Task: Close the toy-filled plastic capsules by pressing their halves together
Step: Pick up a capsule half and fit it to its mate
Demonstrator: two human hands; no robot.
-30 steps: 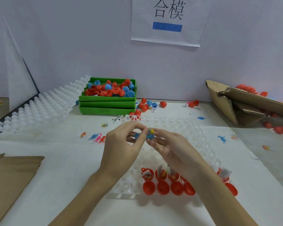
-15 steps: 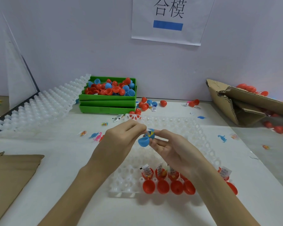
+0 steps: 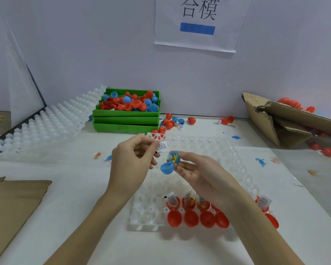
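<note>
My right hand (image 3: 199,173) holds an open blue capsule (image 3: 169,164) above the white cell tray (image 3: 224,150); its lid half hangs open toward the left and a wrapped yellow toy sits in the other half. My left hand (image 3: 132,161) pinches a small white printed sachet (image 3: 163,146) just above and left of the capsule. At the tray's near edge stand several open red capsules (image 3: 189,213) with toys and sachets sticking out of them.
Stacked green bins (image 3: 126,121) of red and blue capsule halves stand at the back. More white cell trays (image 3: 46,125) lean at the left. Torn cardboard box (image 3: 283,119) at the right, flat cardboard (image 3: 10,203) at the near left. Loose toys and capsules scatter the table.
The blue capsule has swung open between my hands. My left hand has drawn away up and left, now pinching the white sachet.
</note>
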